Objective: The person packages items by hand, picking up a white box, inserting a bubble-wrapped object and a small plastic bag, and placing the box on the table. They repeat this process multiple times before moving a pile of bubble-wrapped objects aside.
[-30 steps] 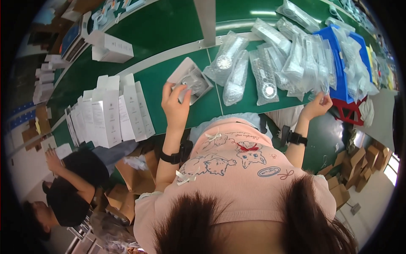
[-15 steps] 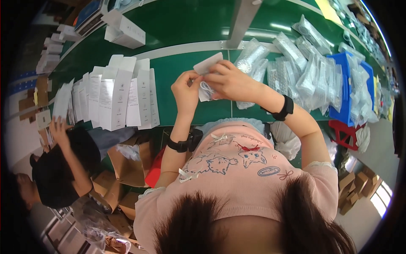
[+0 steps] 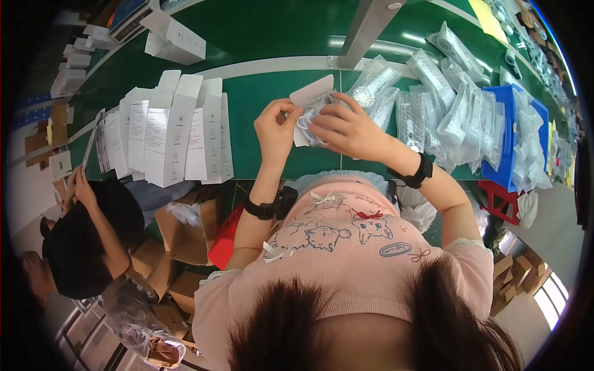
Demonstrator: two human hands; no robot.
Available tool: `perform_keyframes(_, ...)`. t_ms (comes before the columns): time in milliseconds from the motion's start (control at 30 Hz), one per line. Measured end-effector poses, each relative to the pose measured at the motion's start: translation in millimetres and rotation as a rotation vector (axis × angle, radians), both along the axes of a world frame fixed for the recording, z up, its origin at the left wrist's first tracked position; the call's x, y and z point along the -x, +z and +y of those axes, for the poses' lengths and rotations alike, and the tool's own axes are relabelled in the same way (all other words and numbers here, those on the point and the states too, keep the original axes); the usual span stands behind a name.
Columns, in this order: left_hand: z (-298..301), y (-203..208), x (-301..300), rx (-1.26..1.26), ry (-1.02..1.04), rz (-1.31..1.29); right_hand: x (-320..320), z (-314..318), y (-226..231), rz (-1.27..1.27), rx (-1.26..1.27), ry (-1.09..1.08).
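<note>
A small white box with its flap raised is in front of me above the table. Looped white cable and clear plastic show at its mouth. My left hand pinches the box's left edge between thumb and fingers. From the right, my right hand reaches over the mouth, fingers spread and bent, their tips against the cable and plastic. Its palm hides the right side of the box, and its thumb is out of sight.
Open white boxes stand in a row on the left of the green table. Several bubble-wrapped items lie at the right, beside a blue bin. A metal post rises ahead. Another person is at far left.
My right hand's fingers have left the flap and spread over the box's mouth. More clear plastic shows there. The left hand keeps its grip. At left, the other person's hands have shifted.
</note>
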State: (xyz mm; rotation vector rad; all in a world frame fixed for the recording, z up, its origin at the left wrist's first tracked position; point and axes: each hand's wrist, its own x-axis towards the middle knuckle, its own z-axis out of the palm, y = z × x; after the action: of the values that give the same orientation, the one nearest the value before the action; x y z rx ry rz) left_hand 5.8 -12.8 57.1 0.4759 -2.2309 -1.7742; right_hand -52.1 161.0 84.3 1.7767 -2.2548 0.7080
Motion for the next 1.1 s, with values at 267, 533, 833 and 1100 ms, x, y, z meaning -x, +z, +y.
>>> perform_keyframes(267, 0.9, -1.8, -1.2, -0.023, -0.012, 0.013, 3.2, 2.2, 9.5, -0.397, -0.05, 0.007)
perform_keyframes(533, -27.8, 4.6, -15.6, 0.328, 0.058, 0.195, 11.0, -3.7, -10.5, -0.147, 0.118, 0.092)
perform_keyframes(833, -127.8, -1.4, -50.2, 1.453, -0.057, -0.624, 34.3, -33.8, -55.8, -1.091, 0.333, -0.203)
perform_keyframes(1100, -48.4, -18.0, -18.8, 1.23, -0.065, -0.584, 167.7, -139.4, -80.0, -0.901, 0.716, -0.598)
